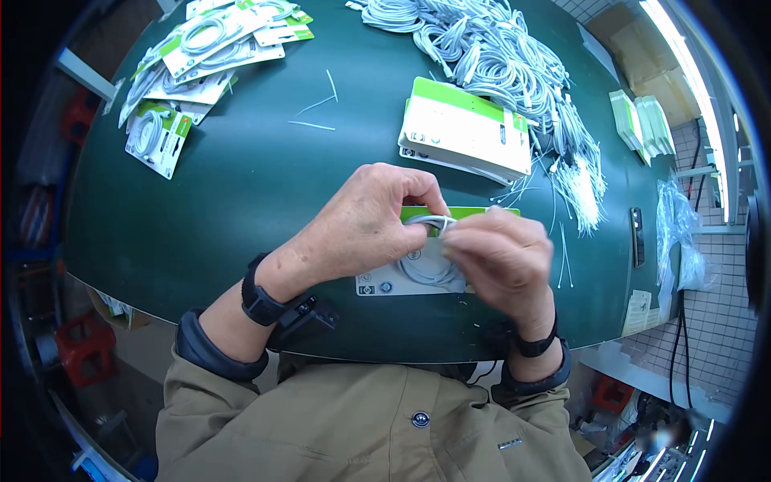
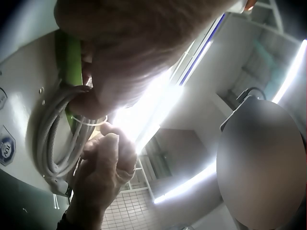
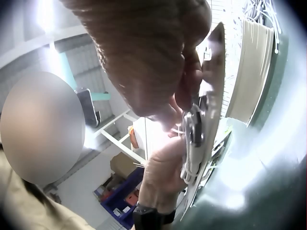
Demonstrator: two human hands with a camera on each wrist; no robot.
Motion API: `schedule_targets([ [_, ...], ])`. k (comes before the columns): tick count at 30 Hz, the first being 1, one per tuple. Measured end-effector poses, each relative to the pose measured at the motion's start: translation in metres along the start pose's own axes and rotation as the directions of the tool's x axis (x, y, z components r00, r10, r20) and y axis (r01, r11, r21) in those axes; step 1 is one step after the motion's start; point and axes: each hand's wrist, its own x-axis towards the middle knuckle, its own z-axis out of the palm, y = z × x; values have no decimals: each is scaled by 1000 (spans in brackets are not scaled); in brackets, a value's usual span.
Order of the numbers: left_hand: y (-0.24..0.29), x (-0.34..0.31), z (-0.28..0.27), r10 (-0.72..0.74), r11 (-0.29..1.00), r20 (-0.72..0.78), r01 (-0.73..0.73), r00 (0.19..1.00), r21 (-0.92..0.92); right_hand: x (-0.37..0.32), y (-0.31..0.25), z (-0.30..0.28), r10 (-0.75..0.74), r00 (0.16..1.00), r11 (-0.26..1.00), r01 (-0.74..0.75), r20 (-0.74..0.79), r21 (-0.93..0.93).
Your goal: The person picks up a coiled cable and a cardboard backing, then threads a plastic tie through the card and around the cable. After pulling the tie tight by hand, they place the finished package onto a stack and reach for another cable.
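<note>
Green tabletop (image 1: 241,189) under hands (image 1: 373,213), coiled cable (image 1: 430,279); tiled wall (image 1: 727,321), lit tube (image 1: 703,84) right.

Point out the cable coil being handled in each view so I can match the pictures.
Head: the cable coil is just right of centre, slightly below the middle.
Left wrist: the coil is at the left, slightly below mid-height.
Right wrist: the coil is right of centre, seen nearly edge-on.
Shared landmark: the card behind it.

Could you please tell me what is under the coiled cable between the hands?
Under the coiled cable is a white card with a green edge and printed symbols. The left hand and right hand cover parts of it, hiding any print there.
</note>
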Motion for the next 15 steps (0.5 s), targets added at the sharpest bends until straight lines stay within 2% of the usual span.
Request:
schedule_targets([
  [3, 2, 0, -3, -2, 997, 14, 3, 1000, -82, -10, 16, -18, 82, 944, 992, -108, -320, -65],
  [4, 1, 0, -3, 9, 995, 20, -7, 1000, -100, -13, 18, -22, 222, 880, 974, -214, -420, 67],
  [6, 2, 0, -4, 18, 982, 53, -7, 998, -188, -16, 22, -26, 498, 677, 866, -355, -542, 352],
  [9, 5, -1, -4, 26, 959, 69, -6, 997, -282, -17, 29, -29, 739, 634, 600, -461, -231, 654],
  [10, 6, -1, -4, 29, 951, 68, -7, 997, -308, -14, 25, -23, 694, 707, 608, -477, -133, 635],
  [11, 6, -1, -4, 33, 951, 60, -13, 998, -308, -12, 24, -19, 555, 828, 744, -452, -79, 491],
  [12, 4, -1, -3, 37, 951, 50, -20, 998, -309, -11, 25, -14, 406, 914, 858, -385, 9, 340],
  [13, 3, -1, -3, 42, 950, 37, -29, 998, -311, -15, 26, -6, 533, 842, 638, -464, 83, 615],
  [14, 2, -1, -4, 42, 948, 25, -32, 999, -317, -25, 27, 4, 614, 763, 333, -482, 202, 810],
  [15, 2, 0, -5, 41, 946, 13, -34, 999, -322, -42, 34, 8, 605, 760, 294, -490, 237, 821],
])
